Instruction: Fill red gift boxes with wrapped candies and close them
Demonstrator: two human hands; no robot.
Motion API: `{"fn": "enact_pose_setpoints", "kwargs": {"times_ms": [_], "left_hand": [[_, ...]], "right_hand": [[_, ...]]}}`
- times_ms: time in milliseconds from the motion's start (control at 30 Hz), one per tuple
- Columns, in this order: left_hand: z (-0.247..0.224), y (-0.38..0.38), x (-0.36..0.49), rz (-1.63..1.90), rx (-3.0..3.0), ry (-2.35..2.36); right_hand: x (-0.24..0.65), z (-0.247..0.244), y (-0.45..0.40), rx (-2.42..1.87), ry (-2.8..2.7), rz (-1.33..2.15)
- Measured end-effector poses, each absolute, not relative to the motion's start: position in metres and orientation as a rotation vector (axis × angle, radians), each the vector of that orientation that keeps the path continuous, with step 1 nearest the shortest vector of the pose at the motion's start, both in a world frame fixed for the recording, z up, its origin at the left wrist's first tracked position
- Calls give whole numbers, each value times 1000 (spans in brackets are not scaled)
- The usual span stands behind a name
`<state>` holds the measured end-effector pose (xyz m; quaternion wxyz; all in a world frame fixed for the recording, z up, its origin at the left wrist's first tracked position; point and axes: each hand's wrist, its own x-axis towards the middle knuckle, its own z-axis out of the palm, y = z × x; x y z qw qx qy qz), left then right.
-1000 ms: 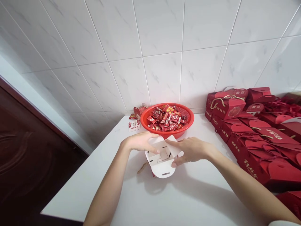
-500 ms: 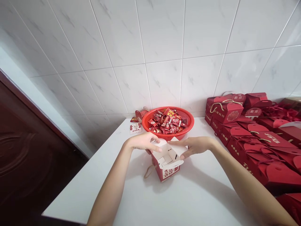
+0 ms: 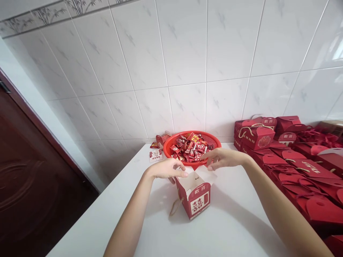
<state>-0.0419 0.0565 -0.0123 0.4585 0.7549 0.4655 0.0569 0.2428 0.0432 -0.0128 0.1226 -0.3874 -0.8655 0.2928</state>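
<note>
A red paper gift box [image 3: 199,200] with white lining and gold-white lettering stands upright on the white table, its top flaps apart. A twisted cord handle [image 3: 175,207] hangs at its left side. My left hand [image 3: 168,169] is closed at the box's left upper edge, thumb toward the opening and some fingers hidden behind the flap. Over the back right flap, my right hand [image 3: 222,159] hovers with its fingers apart, holding nothing, its fingertips close to the front of a red plastic basket [image 3: 171,139]. Red-wrapped candies [image 3: 191,144] fill the basket.
Many red gift boxes [image 3: 258,137] are stacked along the right side. Left of the basket lie a printed card [image 3: 155,155] and a small red box [image 3: 163,140]. A tiled wall [image 3: 187,64] borders the table's back; a dark door [image 3: 34,171] is at left.
My right hand has left the box's right flap and risen toward the basket. The front flap now stands up, showing its lettering. My left hand stays at the left edge. The view has tilted up.
</note>
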Motion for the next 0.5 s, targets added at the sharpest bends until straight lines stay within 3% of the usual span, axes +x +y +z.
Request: {"fn": "enact_pose_setpoints", "kwargs": {"times_ms": [67, 167, 300, 500], "left_hand": [[-9, 55, -41, 144, 1862, 1153], [-4, 54, -41, 216, 1878, 1212], [-2, 57, -43, 439, 2006, 1305], [-15, 75, -42, 722, 2128, 1213]], "right_hand": [[245, -7, 53, -1148, -2397, 929], [237, -8, 74, -1240, -2288, 751], [214, -23, 109, -1455, -2408, 493], [192, -48, 142, -1755, -2442, 471]]}}
